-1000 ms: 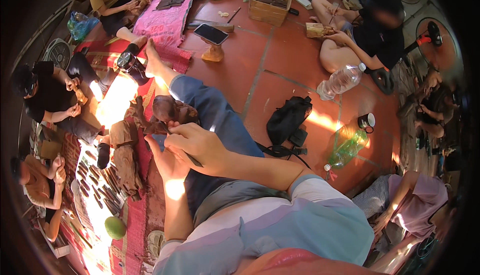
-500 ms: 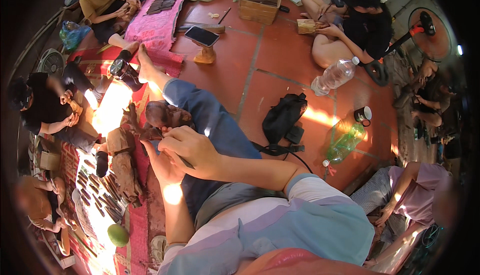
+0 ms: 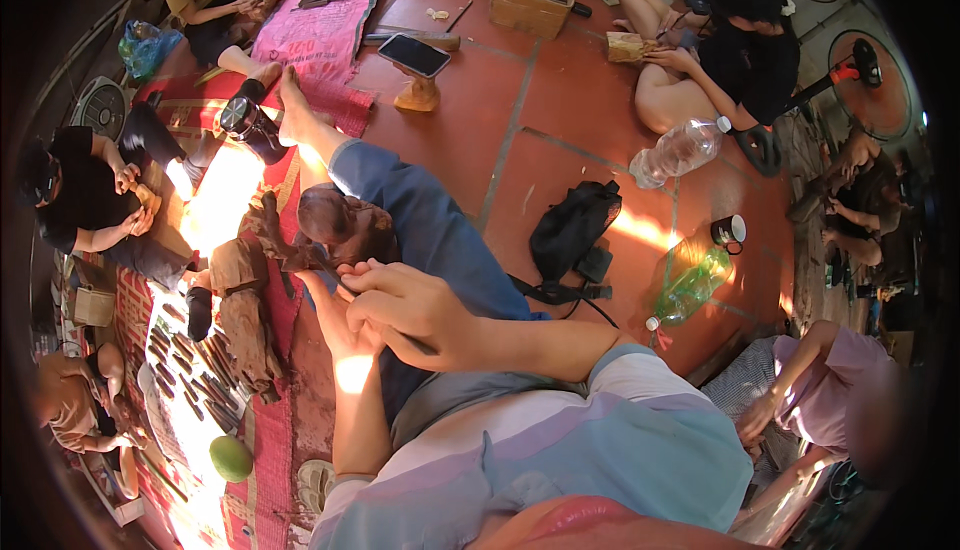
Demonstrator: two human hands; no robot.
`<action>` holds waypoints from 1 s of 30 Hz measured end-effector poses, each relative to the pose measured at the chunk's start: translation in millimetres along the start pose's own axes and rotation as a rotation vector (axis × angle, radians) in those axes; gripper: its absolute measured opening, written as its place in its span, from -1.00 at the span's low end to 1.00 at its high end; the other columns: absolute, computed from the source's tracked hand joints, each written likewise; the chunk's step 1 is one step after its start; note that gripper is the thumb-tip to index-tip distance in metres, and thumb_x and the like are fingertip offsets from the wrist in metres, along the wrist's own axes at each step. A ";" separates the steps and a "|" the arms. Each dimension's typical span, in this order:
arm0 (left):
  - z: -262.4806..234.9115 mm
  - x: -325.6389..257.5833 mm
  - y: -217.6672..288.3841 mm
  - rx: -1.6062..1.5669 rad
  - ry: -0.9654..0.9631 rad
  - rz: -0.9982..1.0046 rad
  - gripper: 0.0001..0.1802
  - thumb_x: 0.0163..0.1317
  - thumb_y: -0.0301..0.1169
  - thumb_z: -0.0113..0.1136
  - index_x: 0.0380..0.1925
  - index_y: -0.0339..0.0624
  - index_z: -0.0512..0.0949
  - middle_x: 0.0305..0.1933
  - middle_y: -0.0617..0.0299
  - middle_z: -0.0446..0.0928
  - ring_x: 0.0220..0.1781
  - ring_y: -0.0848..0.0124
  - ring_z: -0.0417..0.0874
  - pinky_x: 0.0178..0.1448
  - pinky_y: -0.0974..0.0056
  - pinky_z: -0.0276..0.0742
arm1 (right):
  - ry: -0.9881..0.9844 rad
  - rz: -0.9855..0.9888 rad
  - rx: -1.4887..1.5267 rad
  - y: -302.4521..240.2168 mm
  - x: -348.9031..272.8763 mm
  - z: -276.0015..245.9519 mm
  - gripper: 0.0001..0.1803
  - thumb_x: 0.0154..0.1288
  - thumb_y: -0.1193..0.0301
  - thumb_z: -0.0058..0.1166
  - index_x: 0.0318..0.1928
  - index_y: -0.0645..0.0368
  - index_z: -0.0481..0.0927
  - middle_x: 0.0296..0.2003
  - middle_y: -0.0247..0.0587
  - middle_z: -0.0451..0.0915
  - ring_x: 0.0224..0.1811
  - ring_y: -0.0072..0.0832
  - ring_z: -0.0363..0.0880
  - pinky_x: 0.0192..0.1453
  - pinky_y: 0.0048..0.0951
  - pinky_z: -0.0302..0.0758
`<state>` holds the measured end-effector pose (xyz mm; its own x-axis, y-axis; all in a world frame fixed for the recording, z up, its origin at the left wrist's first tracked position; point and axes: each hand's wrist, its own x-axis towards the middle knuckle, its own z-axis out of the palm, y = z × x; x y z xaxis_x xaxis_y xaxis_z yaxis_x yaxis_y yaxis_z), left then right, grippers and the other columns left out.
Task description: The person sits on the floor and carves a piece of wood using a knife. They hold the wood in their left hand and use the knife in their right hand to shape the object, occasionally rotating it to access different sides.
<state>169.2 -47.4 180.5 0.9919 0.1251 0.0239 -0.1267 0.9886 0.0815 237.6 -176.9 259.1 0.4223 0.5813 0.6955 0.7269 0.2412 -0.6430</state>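
Observation:
A dark brown rounded wooden carving (image 3: 342, 224) rests on my outstretched leg in blue jeans (image 3: 440, 240). My left hand (image 3: 322, 288) grips the carving from below at its near side. My right hand (image 3: 415, 308) is closed just next to it, fingers curled around a thin dark carving tool (image 3: 422, 344) whose tip points toward the wood. The tool's tip is hidden by my fingers. Both forearms come in from the lower edge.
Rough wood pieces (image 3: 245, 300) and several chisels (image 3: 190, 360) lie on the red mat at left, beside a green fruit (image 3: 230, 458). A black bag (image 3: 572, 232), a clear bottle (image 3: 680, 150), a green bottle (image 3: 695, 285) and a mug (image 3: 731, 232) sit on the tiled floor. Other people sit around.
Both hands stay on the carving; my right hand has shifted slightly along it. The view has tilted a little, so the scene sits lower in the picture.

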 end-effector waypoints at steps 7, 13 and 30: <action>20.4 1.4 3.9 -0.383 -0.077 -0.143 -0.29 0.19 0.18 -0.03 0.00 -0.30 0.47 0.05 0.05 0.48 0.01 0.27 0.51 0.04 0.26 0.54 | -0.009 0.140 -0.054 4.0 8.9 10.8 -0.88 0.04 0.56 0.02 -0.35 0.13 0.49 -0.31 -0.18 0.50 -0.23 -0.16 0.51 -0.13 -0.31 0.46; -8.2 -0.2 7.5 -0.200 -0.096 -0.072 -0.25 0.20 0.19 -0.08 0.14 -0.23 0.35 0.18 0.10 0.39 0.10 0.24 0.49 0.01 0.19 0.56 | -0.011 0.097 -0.014 6.5 3.7 7.3 -0.89 0.04 0.57 0.01 -0.37 0.11 0.48 -0.34 -0.20 0.50 -0.27 -0.19 0.51 -0.17 -0.32 0.45; 10.7 3.5 1.6 -0.278 -0.026 -0.067 -0.20 0.20 0.27 -0.21 0.06 -0.27 0.43 0.20 -0.01 0.37 -0.01 0.21 0.58 0.07 0.11 0.53 | -0.009 0.136 -0.083 7.2 3.0 15.0 -0.90 0.01 0.56 0.04 -0.39 0.11 0.50 -0.22 -0.11 0.53 -0.20 -0.15 0.52 -0.17 -0.32 0.47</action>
<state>172.3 -46.3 191.3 0.9968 0.0597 0.0532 -0.0485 0.9801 -0.1924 236.0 -161.8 251.8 0.5155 0.6115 0.6003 0.7054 0.0949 -0.7024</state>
